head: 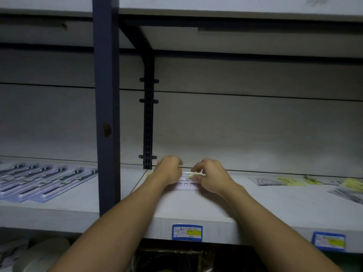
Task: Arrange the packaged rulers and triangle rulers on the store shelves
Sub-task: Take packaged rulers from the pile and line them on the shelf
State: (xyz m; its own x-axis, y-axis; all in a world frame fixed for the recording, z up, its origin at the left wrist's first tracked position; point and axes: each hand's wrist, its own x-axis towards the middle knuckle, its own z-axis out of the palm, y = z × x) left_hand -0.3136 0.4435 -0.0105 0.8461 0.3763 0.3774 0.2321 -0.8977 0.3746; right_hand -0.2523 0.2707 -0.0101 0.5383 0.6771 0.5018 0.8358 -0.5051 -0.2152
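Much of the packaged ruler (186, 182) is hidden: both hands lie over its ends, so only the middle stretch shows, a clear flat strip with faint scale marks and a dab of yellow-green print on its far edge. It lies flat on the white shelf (196, 209), near the shelf's left end and well back from the front lip, its length running left to right. The left hand (170, 170) has its fingers curled down onto the ruler's left part, and the right hand (211, 176) curls over the right part with fingertips pinching the far edge of the wrapper (the exact hold is blurred, so finger against plastic is hard to separate).

On the far right of the same shelf lie flat clear packets (275, 181) with yellow labels; their contents are too dim to read, and the rightmost ones are cut off by the frame edge. On the neighbouring bay to the left, past the dark blue upright post (107, 95), rows of glossy blister packs (39, 179) overlap in a slant, their items only grey shapes. Two blue-framed price tags (187, 232) with yellow patches sit on the shelf's ribbed front edge; the print is illegible. Below, dark wrapped goods are barely visible.
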